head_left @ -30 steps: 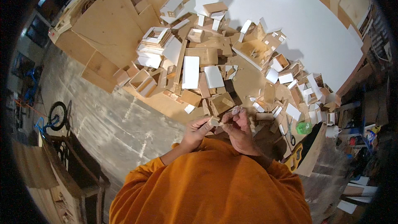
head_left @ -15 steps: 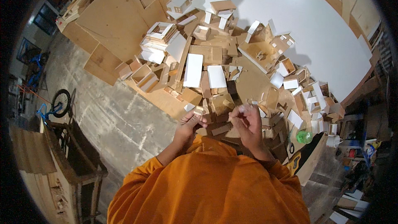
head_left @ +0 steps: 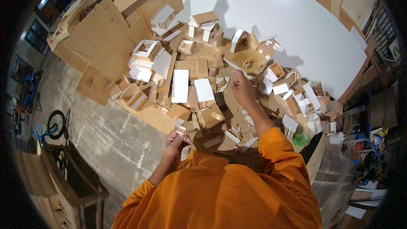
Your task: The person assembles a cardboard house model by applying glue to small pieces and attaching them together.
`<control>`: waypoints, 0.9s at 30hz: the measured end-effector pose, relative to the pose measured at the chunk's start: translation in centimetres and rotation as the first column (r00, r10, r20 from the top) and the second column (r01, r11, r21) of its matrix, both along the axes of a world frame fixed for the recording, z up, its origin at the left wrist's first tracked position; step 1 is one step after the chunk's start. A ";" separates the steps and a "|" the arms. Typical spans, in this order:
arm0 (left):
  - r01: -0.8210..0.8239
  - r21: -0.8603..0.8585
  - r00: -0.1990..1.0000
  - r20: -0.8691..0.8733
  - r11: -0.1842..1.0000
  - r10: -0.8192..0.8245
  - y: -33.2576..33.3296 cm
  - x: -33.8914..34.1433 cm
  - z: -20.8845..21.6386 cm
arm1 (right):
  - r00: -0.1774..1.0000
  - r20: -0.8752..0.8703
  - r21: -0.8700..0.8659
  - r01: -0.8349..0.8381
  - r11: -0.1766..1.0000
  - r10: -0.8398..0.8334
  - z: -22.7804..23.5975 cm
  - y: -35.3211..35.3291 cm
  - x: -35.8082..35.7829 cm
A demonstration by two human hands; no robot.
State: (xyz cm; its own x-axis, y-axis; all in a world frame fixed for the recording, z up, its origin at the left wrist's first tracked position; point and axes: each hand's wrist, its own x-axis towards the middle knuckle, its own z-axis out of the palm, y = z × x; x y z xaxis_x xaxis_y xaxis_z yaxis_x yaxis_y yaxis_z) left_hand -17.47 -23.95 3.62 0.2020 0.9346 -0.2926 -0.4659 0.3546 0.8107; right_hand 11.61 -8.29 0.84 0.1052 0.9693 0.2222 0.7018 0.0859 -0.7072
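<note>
My left hand (head_left: 171,145) is low in front of my body, closed in a pinch on a small light wooden piece (head_left: 181,130) that sticks up past the fingertips. Stretched forward over the work board, my right hand (head_left: 243,90) has its fingers bunched together; anything between them is too small to make out. Just beyond its fingertips lies an open model room (head_left: 246,61) with a tan floor and low walls. Two white rectangular panels, one upright (head_left: 180,86) and one tilted (head_left: 204,90), lie between the hands among cardboard-coloured scraps.
Small model houses (head_left: 164,19) and a stacked white-and-wood model (head_left: 146,61) stand at the far left of the pile. More little white boxes (head_left: 306,97) crowd the right, near a green bottle (head_left: 301,140). A large white tabletop (head_left: 280,12) spreads behind. A bicycle (head_left: 55,125) stands at left.
My right hand has moved forward, away from my body, to the model room. My left hand still holds the small wooden piece. The whole view has shifted, so the pile appears further left.
</note>
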 end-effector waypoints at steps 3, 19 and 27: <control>-0.009 -0.004 1.000 -0.020 1.000 0.009 -0.3 -0.2 0.0 | 0.992 -0.078 -0.020 -0.097 0.995 0.095 -2.2 3.7 -1.3; -0.114 -0.063 0.993 0.007 0.992 0.114 -2.0 -1.1 -0.7 | 0.966 0.202 -0.268 -0.105 0.958 0.162 -0.2 8.3 -3.2; -0.181 -0.116 0.983 0.022 0.977 0.185 -2.6 -1.3 -1.2 | 0.975 -0.036 -0.295 -0.219 0.930 0.218 0.6 5.4 -4.7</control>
